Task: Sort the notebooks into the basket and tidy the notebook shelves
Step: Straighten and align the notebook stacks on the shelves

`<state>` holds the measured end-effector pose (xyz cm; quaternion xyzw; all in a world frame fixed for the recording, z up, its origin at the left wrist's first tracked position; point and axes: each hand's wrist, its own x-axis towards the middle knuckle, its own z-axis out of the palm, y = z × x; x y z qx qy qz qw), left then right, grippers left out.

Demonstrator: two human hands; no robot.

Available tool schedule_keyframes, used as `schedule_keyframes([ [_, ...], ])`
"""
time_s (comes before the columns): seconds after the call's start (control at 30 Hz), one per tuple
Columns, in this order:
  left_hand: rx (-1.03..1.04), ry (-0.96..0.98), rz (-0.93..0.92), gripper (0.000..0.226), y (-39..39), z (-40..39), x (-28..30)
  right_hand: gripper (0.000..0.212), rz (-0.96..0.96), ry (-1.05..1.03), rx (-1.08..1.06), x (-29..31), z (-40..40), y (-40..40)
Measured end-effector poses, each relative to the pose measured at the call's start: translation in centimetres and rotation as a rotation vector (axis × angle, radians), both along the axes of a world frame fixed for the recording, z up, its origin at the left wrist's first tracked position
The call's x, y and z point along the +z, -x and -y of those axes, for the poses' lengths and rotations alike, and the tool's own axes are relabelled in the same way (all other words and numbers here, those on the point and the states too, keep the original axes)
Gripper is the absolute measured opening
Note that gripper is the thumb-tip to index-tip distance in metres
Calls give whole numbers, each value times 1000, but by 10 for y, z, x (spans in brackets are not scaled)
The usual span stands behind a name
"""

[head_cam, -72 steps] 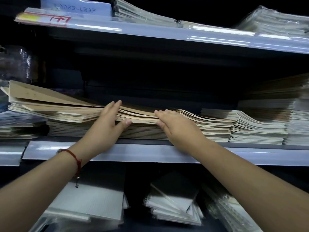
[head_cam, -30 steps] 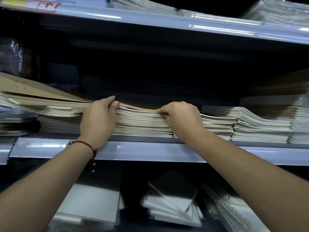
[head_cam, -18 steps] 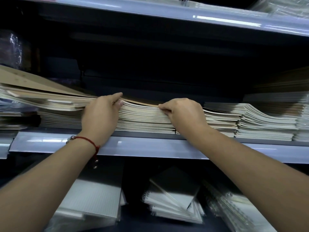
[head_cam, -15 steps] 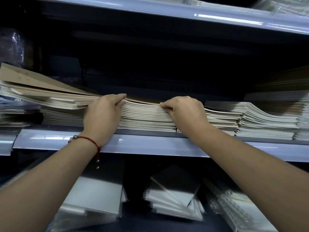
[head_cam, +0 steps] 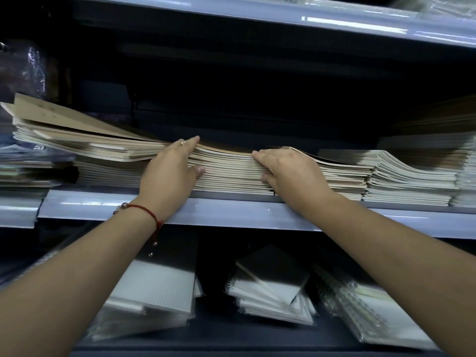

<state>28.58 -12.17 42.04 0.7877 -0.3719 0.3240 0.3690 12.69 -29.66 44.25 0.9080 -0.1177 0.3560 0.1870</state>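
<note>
Both hands grip the notebook stack [head_cam: 226,171] on the middle shelf [head_cam: 231,215] — left hand [head_cam: 170,173] and right hand [head_cam: 291,171] each pinch a sheaf, fingers above, thumb below. Stacks look ragged, apparently unsorted — no basket visible, most work remains.

Dark open room lies above the notebook stack [head_cam: 231,171]; taller piles [head_cam: 438,140] close the shelf's [head_cam: 231,212] right end

Stationery shop: tiered shelves [head_cam: 231,215], stacked notebooks [head_cam: 231,173].
</note>
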Motion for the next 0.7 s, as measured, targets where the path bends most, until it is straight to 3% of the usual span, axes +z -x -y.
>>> schedule_keyframes([
  [0.2,36,-214,46,67,25,-18,-9,56,-28,-53,-51,-1,-14,1],
  [0.33,47,-144,367,59,40,-65,-18,60,-29,-104,-55,-1,-37,-1],
  [0.47,198,-52,600,62,23,-126,-8,59,44,-71,138,1,-91,-12],
  [0.6,444,-201,481,100,-14,-174,11,62,63,14,337,7,-150,-38],
  [0.7,575,-357,391,101,-41,-197,20,63,42,42,372,14,-182,-66],
])
